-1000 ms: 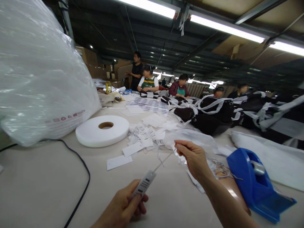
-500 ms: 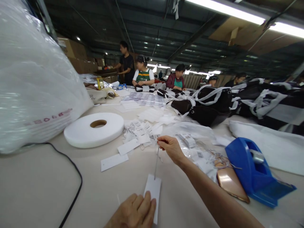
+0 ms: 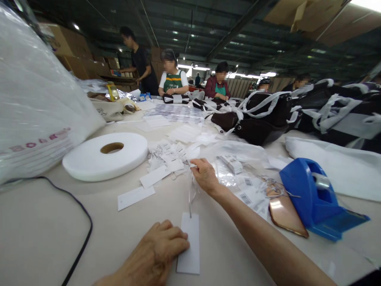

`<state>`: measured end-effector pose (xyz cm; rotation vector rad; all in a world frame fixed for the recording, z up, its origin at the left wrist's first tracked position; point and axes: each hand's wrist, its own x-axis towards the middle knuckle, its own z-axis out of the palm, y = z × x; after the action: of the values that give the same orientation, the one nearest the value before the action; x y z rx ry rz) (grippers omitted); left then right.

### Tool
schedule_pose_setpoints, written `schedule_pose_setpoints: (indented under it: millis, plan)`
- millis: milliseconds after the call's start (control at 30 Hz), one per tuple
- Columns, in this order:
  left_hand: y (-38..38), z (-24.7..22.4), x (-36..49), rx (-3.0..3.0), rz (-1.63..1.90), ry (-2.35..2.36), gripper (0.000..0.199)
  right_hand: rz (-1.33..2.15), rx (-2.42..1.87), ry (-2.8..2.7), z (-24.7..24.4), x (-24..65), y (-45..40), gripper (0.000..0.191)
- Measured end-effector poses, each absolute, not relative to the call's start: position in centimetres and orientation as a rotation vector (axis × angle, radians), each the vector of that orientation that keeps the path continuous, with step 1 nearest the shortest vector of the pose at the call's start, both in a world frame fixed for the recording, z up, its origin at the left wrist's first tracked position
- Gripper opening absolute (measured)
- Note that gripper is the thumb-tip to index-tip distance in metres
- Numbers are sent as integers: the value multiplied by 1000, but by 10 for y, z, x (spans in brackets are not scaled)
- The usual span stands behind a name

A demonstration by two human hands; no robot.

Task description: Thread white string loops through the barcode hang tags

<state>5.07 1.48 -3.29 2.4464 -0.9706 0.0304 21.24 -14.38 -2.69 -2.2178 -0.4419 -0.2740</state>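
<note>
A white hang tag (image 3: 192,242) lies on the table in front of me. My left hand (image 3: 160,248) has its curled fingers on the tag's left edge; its thumb is hidden. From the hole at the tag's far end a pale string (image 3: 191,200) runs up to my right hand (image 3: 204,174), which pinches it beside a heap of small white labels (image 3: 168,157) with loops. The string looks slack and doubled, and a bit of white shows at the right fingertips. Two more white tags (image 3: 136,198) lie left of the string.
A big white roll (image 3: 133,159) and a black cable (image 3: 86,238) lie to the left, near a full plastic bag (image 3: 38,103). At right are a blue tape dispenser (image 3: 309,198), a copper-coloured phone (image 3: 287,216) and barcode labels (image 3: 247,198). Dark bags (image 3: 262,123) and co-workers (image 3: 174,81) are beyond.
My right hand has shifted slightly toward the label heap, and the string has gone from taut to slack. My left fingers have drawn back to the tag's left edge. The camera view has shifted.
</note>
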Motion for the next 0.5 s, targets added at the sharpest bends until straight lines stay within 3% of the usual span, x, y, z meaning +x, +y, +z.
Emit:
schedule_pose_setpoints:
  millis: [233, 367, 500]
  plan:
    - [11, -42, 55, 2503, 27, -998, 17, -206, -2183, -823, -9, 124, -170, 22]
    - [10, -49, 52, 2558, 168, -1004, 8, -301, -2328, -1115, -41, 84, -183, 22]
    - [9, -58, 53, 2612, 265, -1042, 11, -514, -2332, -1116, -72, 84, -182, 16]
